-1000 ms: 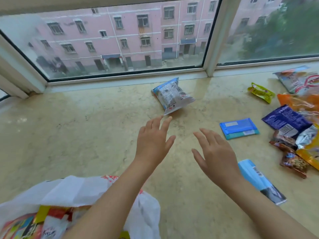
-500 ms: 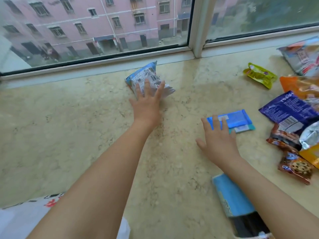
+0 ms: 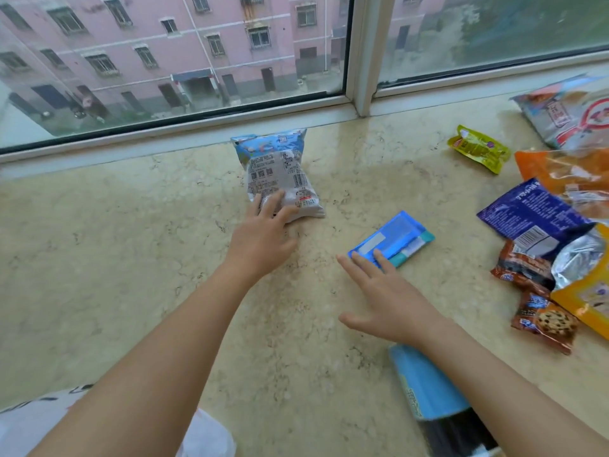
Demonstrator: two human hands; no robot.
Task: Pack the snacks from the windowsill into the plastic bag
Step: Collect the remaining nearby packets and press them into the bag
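Now, step: both hands are reaching for snacks on the windowsill (image 3: 131, 245), one packet each.
Left hand (image 3: 263, 235): fingers are curling onto the near edge of the puffed grey-and-blue packet (image 3: 280, 176), which is lying at 12 o'clock by the window frame; whether the thumb is under it I cannot tell.
Right hand (image 3: 385, 298): fingers are lying straight, tips touching the near end of the flat blue packet (image 3: 392, 239) at 1 o'clock, gripping nothing.
Handling, puffed packet: likely light, air-filled and slippery; a pinch on the crimped seam is looking safer than a squeeze on the belly.
Handling, flat packet: seemingly thin and stiffer; sliding a thumb under one long edge should lift it.
Remaining snacks: a heap (image 3: 543, 245) is waiting at 3 o'clock.
Plastic bag (image 3: 204, 437): it is sitting at 7 o'clock, mostly hidden under the left forearm.
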